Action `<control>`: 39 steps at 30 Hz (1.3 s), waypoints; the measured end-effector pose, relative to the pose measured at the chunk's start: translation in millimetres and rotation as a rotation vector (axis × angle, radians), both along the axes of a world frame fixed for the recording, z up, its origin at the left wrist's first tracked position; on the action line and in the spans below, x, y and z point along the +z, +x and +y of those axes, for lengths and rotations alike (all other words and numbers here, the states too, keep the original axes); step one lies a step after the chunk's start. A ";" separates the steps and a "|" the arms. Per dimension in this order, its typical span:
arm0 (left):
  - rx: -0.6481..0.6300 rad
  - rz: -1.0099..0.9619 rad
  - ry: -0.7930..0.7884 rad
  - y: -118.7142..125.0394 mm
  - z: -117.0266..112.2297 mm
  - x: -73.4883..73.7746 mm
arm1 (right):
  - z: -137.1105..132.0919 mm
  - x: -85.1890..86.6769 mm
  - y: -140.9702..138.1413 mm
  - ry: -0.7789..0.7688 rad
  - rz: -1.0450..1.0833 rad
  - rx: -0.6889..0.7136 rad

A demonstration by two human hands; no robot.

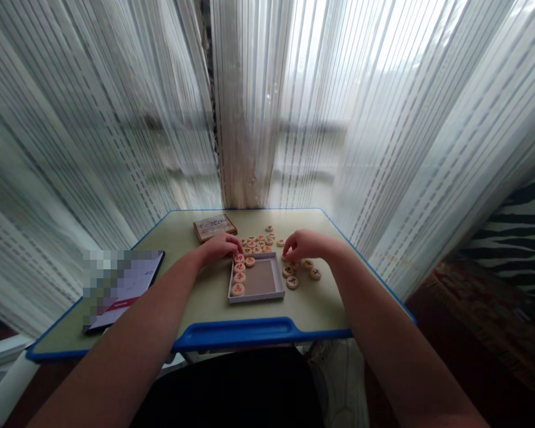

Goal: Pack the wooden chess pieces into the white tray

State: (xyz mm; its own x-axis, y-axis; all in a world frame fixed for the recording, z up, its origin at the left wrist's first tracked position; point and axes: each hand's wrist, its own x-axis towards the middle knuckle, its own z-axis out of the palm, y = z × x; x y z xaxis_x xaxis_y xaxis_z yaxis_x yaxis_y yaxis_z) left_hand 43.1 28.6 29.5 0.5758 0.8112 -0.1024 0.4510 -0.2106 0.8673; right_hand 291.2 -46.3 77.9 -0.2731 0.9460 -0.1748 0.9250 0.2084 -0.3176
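Observation:
A shallow white cardboard box (pixel 257 296) sits mid-table. Along its left side runs a column of round wooden xiangqi pieces with red characters (pixel 238 278), and one more red piece (pixel 249 261) lies beside the column's far end. My left hand (pixel 222 246) is at the box's far left corner, its fingers curled down by the farthest piece; what they hold, if anything, is hidden. To the right of the box, my right hand (pixel 304 244) has its fingertips closed on a xiangqi piece (pixel 285 257). Several dark-lettered pieces (pixel 292 282) lie loose below that hand.
Beyond the box is a cluster of loose pieces (pixel 260 242). A flat box lid with printed characters (pixel 214 226) lies at the far left. A tablet (pixel 129 285) rests on the table's left side. The table has a raised blue edge (pixel 236 334); curtains (pixel 249 119) hang behind it.

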 end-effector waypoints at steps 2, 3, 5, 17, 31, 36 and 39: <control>0.007 -0.006 -0.004 -0.5 0.9 -1.1 | 0.9 -3.4 -3.6 0.026 -0.029 0.006; 0.012 -0.002 -0.003 -0.8 1.1 -1.5 | 1.9 -5.2 -4.5 0.036 -0.035 0.013; 0.013 0.008 0.004 -0.9 1.1 -1.6 | 4.5 -8.7 -5.0 0.053 -0.040 0.021; -0.029 0.009 0.002 1.1 -2.3 1.1 | 18.7 -30.6 -12.2 0.297 -0.046 0.074; -0.024 0.024 -0.007 -0.1 -4.7 4.2 | 15.9 -21.9 -13.8 0.410 0.102 0.023; -0.049 0.034 -0.007 0.9 -6.8 7.8 | 2.7 -17.6 -35.7 0.476 0.308 0.168; -0.068 0.033 -0.017 1.8 -8.1 9.8 | -5.2 -22.0 -51.4 0.457 0.332 0.355</control>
